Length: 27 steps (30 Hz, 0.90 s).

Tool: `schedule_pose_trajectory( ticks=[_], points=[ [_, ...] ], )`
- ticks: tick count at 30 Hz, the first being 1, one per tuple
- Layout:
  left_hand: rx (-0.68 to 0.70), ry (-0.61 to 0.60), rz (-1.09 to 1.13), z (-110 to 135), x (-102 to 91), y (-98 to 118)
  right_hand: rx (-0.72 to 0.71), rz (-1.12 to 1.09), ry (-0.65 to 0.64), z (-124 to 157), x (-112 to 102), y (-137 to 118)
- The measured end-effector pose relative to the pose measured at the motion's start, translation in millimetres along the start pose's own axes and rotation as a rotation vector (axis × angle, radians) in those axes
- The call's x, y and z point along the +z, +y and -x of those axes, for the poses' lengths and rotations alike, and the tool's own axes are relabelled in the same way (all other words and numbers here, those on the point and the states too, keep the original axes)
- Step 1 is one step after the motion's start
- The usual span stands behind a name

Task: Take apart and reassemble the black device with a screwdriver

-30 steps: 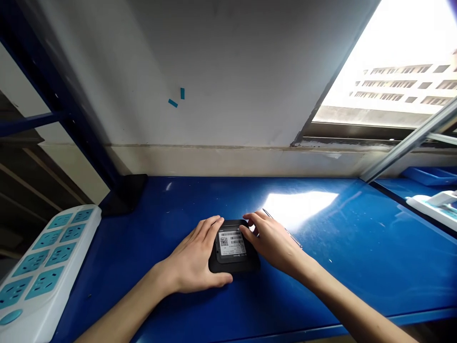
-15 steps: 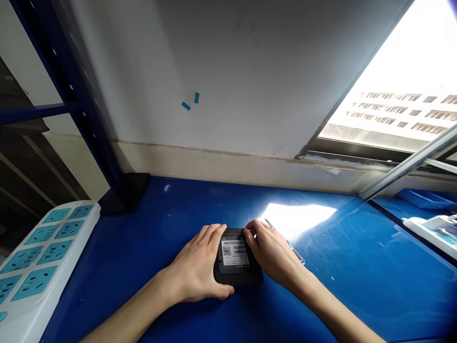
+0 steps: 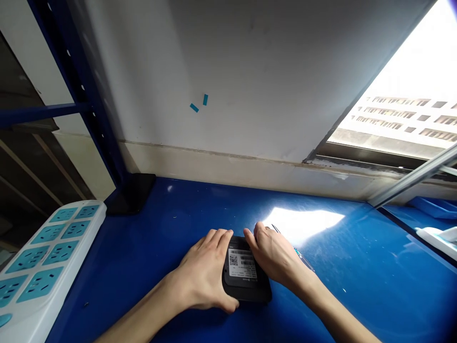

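A small black square device [image 3: 246,281] lies on the blue table [image 3: 171,247] with a white barcode label [image 3: 242,264] facing up. My left hand [image 3: 205,276] clasps its left edge, fingers over the far corner and thumb at the near side. My right hand [image 3: 274,257] grips the right edge, fingertips curled onto the far top corner. A thin metal tool with a teal handle [image 3: 300,257] lies on the table just behind my right hand.
A white power strip with teal sockets [image 3: 43,262] sits at the table's left edge. A dark blue rack post and its black foot [image 3: 130,193] stand at the back left. The wall runs along the back; a white object [image 3: 441,237] lies far right.
Both hands have closed in tighter on the device, the right fingers now covering more of its far corner. The view has shifted, so the device sits lower and further right.
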<state>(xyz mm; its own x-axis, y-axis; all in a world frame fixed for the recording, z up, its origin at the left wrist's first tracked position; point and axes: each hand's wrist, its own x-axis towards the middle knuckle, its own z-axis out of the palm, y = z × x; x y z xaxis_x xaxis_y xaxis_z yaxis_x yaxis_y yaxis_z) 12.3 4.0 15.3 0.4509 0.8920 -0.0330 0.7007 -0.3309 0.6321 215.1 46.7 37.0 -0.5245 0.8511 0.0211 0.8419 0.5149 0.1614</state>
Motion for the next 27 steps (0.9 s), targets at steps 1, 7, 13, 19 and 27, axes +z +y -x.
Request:
schedule_pose_trajectory(
  ticks=[1,7,13,19,27],
  points=[
    [-0.002,-0.009,-0.003,0,-1.1,1,-0.031,0.038,-0.022,0,0,1],
    [-0.002,-0.021,-0.048,-2,-5.7,6,-0.123,0.191,-0.106,-6,2,4],
    [0.015,0.009,-0.052,-4,-7.1,7,-0.155,0.187,-0.113,-11,1,7],
    [0.002,-0.031,-0.055,-4,-5.3,4,-0.149,0.127,-0.112,-9,-2,13],
    [-0.02,-0.071,-0.05,-2,-6.4,4,0.117,-0.151,-0.037,3,-2,15]
  ],
)
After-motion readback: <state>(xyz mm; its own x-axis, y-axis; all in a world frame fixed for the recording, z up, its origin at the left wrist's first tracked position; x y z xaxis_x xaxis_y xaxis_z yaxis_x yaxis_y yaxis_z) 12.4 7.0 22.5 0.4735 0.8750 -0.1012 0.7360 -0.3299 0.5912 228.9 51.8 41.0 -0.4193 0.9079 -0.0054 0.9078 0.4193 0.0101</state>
